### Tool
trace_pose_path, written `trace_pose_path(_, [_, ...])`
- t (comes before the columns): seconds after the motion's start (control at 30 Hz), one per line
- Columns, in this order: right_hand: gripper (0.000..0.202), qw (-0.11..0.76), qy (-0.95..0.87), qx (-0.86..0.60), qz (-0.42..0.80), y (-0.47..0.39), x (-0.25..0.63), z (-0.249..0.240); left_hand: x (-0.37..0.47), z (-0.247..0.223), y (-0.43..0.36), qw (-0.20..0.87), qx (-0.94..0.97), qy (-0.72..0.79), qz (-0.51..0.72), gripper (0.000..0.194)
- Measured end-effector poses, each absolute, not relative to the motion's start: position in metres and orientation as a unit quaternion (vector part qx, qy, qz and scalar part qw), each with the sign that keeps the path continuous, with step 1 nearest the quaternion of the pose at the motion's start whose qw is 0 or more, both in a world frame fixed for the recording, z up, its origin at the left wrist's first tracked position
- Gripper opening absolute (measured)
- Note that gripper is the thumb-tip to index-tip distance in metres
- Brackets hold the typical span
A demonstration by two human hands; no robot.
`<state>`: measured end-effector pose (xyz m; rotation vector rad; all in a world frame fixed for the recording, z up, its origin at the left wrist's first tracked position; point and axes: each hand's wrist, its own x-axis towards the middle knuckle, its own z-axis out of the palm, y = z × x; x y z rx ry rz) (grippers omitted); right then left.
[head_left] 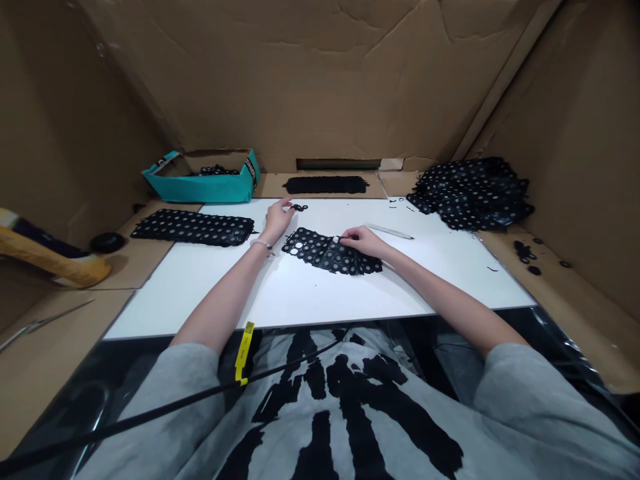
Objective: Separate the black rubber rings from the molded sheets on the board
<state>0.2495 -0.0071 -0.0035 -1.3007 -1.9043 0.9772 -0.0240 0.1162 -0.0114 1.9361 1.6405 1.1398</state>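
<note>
Black, dotted sheet [320,257] lies in front of me on the white desk [300,300], its near edge well in from the desk's front. My right hand [364,243] has thumb and forefinger brought together on the sheet's upper edge, right of its middle. My left hand [277,220] reaches past the sheet's far left corner, fingertips at a few small black rings [300,208]; I can't tell whether they pinch the rings or only touch them.

As I judge it, this sheet is only partly worked: some larger white gaps show at its left end, while most of the dotted pattern looks whole. A second dotted sheet [193,227] lies to the left, and a heap of sheets [475,193] at the far right looks like plenty more; whether those are finished or waiting, I can't tell. Loose rings [219,171] sit inside the teal box [200,191], so some pieces already seem gathered.

As for writing, the box carries white capitals on a dark patch at its right corner, perhaps starting "SHI"; the rest is unclear. The yellow tag [244,353] on the black cable [190,401] bears dark print too small for me to read.
</note>
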Motion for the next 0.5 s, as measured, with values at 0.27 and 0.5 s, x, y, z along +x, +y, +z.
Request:
trace_pose_path(0.27, [0.037, 0.293, -0.757, -0.458, 0.363, -0.001, 0.261, 0.003, 0.007, 0.012, 0.079, 0.308, 0.872, 0.321, 0.204, 0.038])
trace_pose_path(0.5, [0.039, 0.182, -0.749, -0.497, 0.398, 0.002, 0.258, 0.031, 0.020, 0.025, 0.060, 0.328, 0.883, 0.302, 0.150, 0.028])
